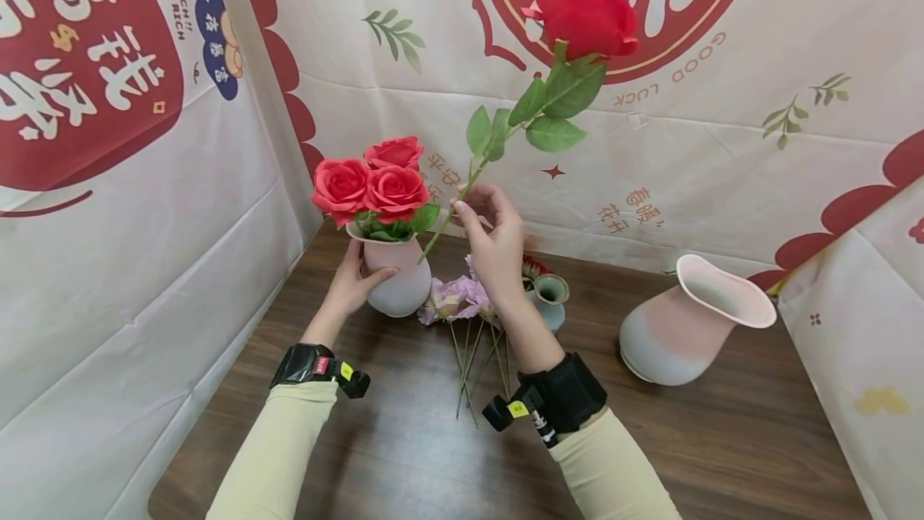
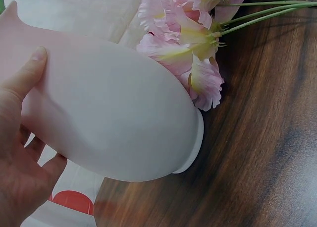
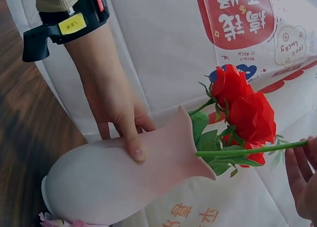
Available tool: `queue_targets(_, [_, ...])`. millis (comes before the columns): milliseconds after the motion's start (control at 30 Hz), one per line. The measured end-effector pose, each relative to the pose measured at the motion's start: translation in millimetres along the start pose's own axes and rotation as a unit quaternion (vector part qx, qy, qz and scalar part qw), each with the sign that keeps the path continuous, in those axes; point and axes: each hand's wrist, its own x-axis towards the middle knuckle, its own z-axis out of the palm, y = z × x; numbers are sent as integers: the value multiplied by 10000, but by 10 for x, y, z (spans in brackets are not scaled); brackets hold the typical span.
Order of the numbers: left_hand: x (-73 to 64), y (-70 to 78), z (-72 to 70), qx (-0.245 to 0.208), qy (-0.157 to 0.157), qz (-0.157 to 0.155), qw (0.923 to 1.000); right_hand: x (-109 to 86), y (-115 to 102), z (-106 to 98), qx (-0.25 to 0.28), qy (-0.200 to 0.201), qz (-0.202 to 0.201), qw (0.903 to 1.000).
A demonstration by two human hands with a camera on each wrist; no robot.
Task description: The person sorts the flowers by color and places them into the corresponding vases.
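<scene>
Pink vase [image 1: 401, 291] gripped by left hand [image 1: 352, 286], rose stem [image 3: 252, 150] pinched by right hand [image 1: 498, 243]; best ease it past the rim [image 3: 189, 130] above the left.

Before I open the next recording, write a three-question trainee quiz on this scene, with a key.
1. In the head view, how many red rose blooms stand in the flared pink-to-white vase beside the ruffled lilac flowers?
2. True or false: the left hand grips that vase.
3. What does the right hand hold?

Key: 1. Three. 2. True. 3. A long-stemmed red rose.
</scene>
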Motion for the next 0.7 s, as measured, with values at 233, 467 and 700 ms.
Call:
queue_targets(233, [10, -19, 3, -14, 7, 25, 10000, 70, 14, 94, 59, 19, -232, 9997])
queue_targets(467, [9, -25, 11, -14, 34, 64, 10000, 132, 27, 134, -3, 75, -329, 9994])
queue_targets(700, [4, -16, 9, -15, 45, 97, 9999, 201, 93, 200, 37, 142, -520, 9985])
